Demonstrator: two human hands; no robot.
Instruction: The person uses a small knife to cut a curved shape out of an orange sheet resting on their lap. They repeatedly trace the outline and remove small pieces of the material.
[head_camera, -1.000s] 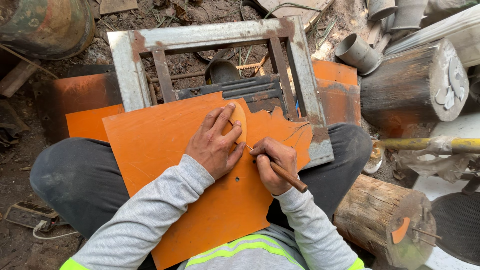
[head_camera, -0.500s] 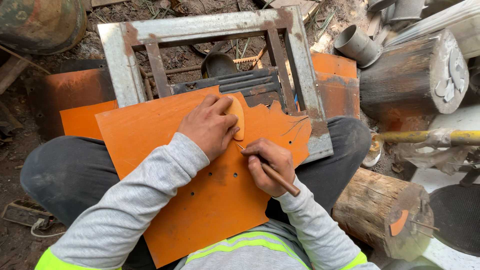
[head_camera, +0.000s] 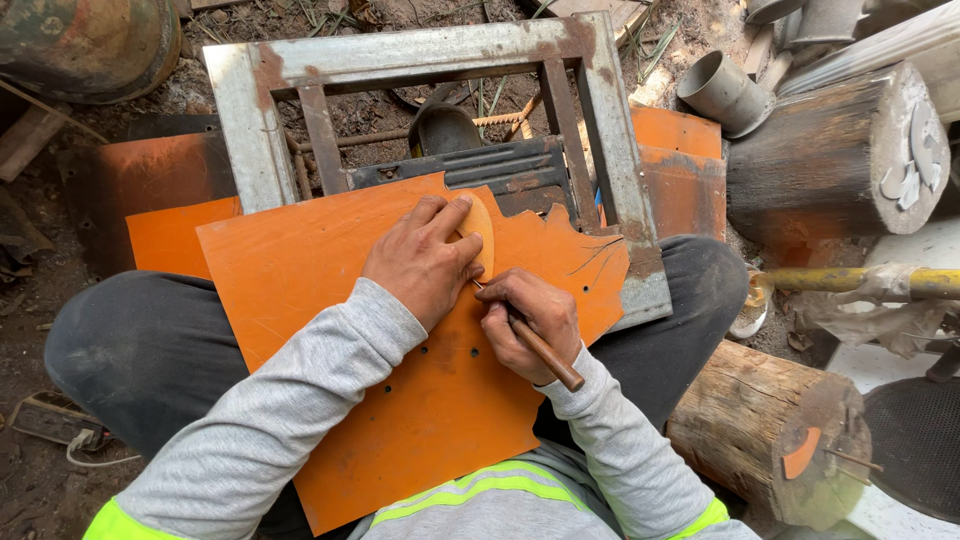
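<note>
We sit over a rusty metal frame (head_camera: 250, 120) lying flat on dirt, its far bar pale and streaked with rust. Across our lap and onto that frame lies an orange sheet (head_camera: 330, 290), large, flat, with a jagged cut edge on its right side and a few small holes near the middle. To the right a thick log (head_camera: 830, 160) lies on its side, and a second log (head_camera: 760, 430) sits nearer our right knee, with a grey pipe (head_camera: 722, 92) beyond.

Our left hand (head_camera: 420, 262) lies flat on the sheet, fingers together and stretched forward, pressing down a small oval template (head_camera: 480, 235) of the same orange. The oval's long axis runs away from us, and only its right edge shows past the fingertips.

Our right hand (head_camera: 528, 322) is closed around a scriber (head_camera: 535, 345) with a brown wooden handle. The tool slants from lower right up to upper left, so its thin tip meets the sheet just at the oval's near edge, right beside the left hand. The right hand is therefore the nearer one to that lower rim, below and to the right of it.
</note>
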